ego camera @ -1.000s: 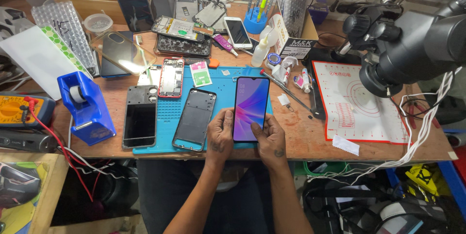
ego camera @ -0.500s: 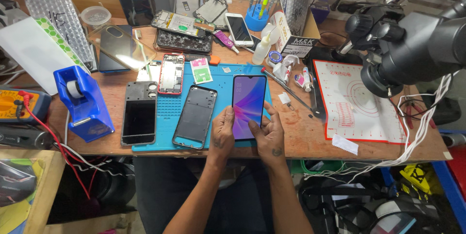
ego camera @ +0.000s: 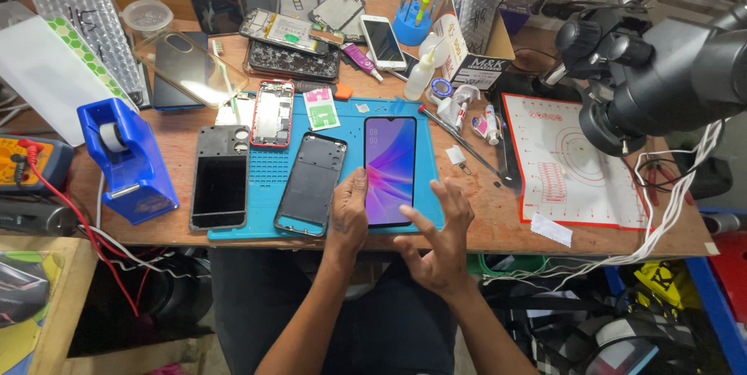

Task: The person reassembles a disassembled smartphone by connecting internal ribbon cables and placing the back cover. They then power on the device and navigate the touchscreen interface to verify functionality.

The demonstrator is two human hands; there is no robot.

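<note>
A blue tape dispenser point(ego camera: 128, 159) stands at the left of the wooden workbench point(ego camera: 513, 219), then a black phone frame point(ego camera: 220, 178) and a dark back cover point(ego camera: 311, 183) on the blue silicone work mat point(ego camera: 268, 176). The left hand point(ego camera: 349, 213) lies flat, fingers together, touching the lower left edge of the lit smartphone with a purple-blue screen point(ego camera: 390, 170), which lies face up on the mat. The right hand point(ego camera: 441, 236) hovers just beside the phone's lower right corner, fingers spread and holding nothing.
</note>
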